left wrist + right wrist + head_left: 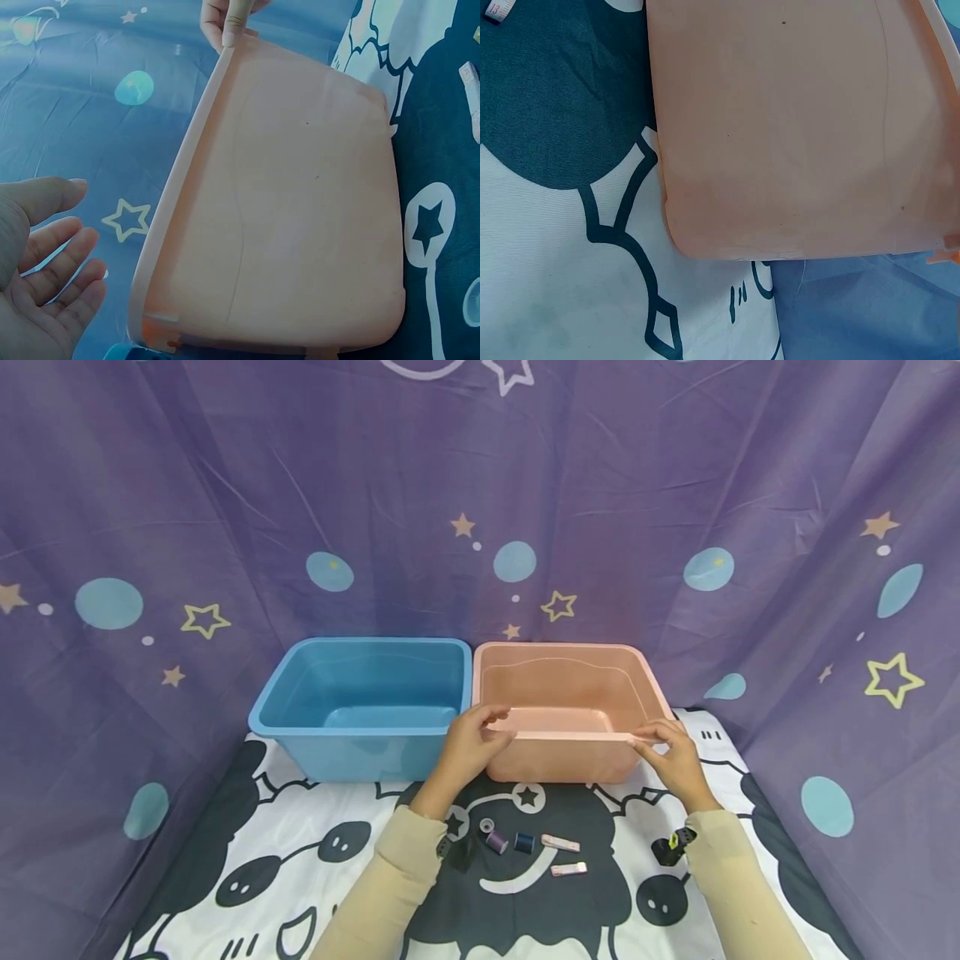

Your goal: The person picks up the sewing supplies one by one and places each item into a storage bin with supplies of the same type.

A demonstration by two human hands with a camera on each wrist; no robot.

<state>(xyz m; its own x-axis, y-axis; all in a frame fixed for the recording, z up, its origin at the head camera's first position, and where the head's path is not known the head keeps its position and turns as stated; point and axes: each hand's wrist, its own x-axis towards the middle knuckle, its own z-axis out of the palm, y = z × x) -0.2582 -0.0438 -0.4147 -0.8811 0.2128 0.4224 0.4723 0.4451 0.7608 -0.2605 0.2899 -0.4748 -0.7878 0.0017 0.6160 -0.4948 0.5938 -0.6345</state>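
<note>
A salmon-pink plastic basin (562,762) stands upright at the back of the table, with its inside bare. My right hand (677,762) pinches the rim at the basin's front right corner between thumb and fingers; the left wrist view shows the same grip at the top. Beside the front left corner is my left hand (467,749), its fingers relaxed and spread. In the left wrist view that hand (52,262) is apart from the basin's rim (180,187). The right wrist view shows only the basin's outer wall (802,135), with the hand out of sight.
A blue basin (360,756) stands close against the pink one's left side. In front lie purple thread spools (497,842), a navy spool (524,843) and two small pale pink oblong pieces (569,868) on the patterned cloth (315,827). A purple curtain (420,468) hangs behind.
</note>
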